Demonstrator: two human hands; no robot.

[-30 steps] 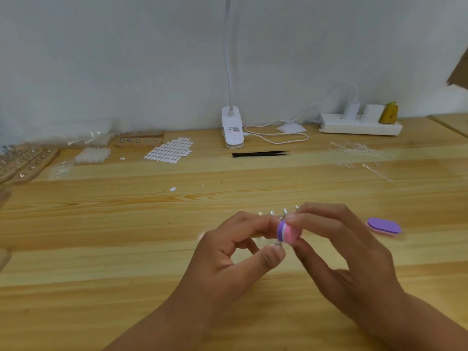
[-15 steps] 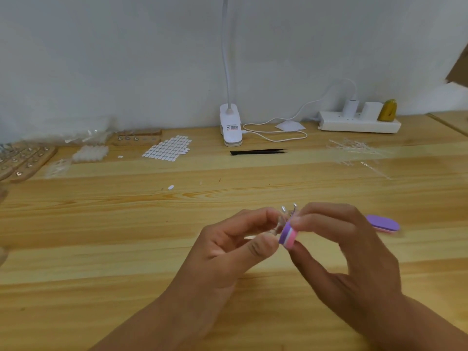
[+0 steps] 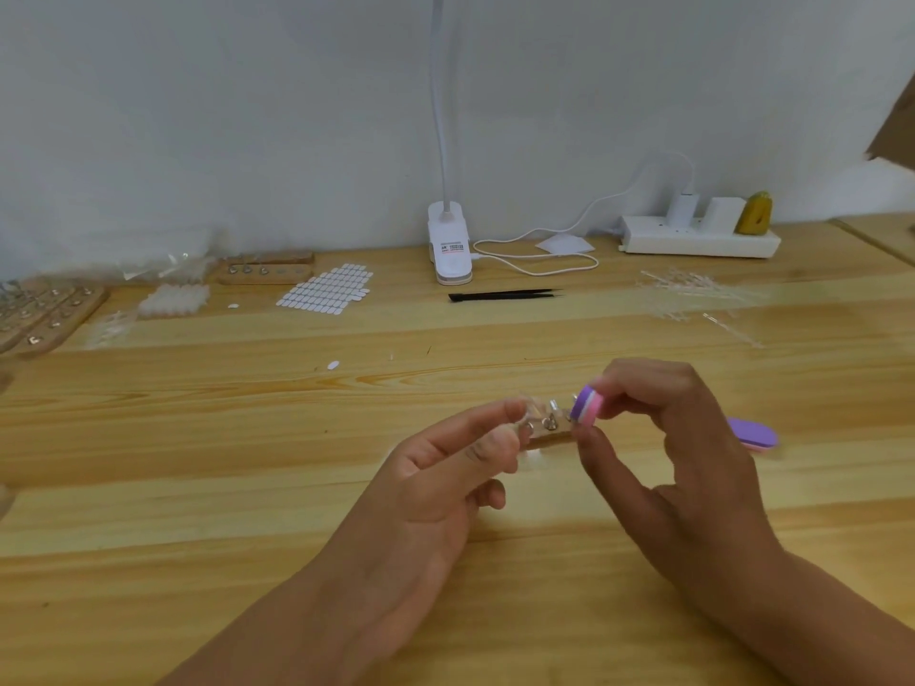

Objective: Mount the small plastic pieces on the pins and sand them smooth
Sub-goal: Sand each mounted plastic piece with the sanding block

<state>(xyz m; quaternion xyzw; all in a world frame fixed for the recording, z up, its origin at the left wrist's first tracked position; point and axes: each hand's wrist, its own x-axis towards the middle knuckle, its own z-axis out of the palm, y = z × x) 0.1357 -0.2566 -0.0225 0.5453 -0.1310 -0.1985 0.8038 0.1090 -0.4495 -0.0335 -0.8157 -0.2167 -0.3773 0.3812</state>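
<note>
Sanding block [image 3: 586, 407] pinched in right hand [image 3: 693, 467], now shifted to right end of pin strip [image 3: 547, 428] gripped by left hand [image 3: 445, 477] above worktop [image 3: 198, 438] centre; sanding evidently progressing along pins.

Clip lamp [image 3: 449, 245] at wall; black tweezers [image 3: 502, 294] before it; white power strip [image 3: 698, 237] right.

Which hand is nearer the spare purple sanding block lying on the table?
Right. The right hand sits just beside the spare purple sanding block; the left hand is farther off, across the pin strip.
</note>
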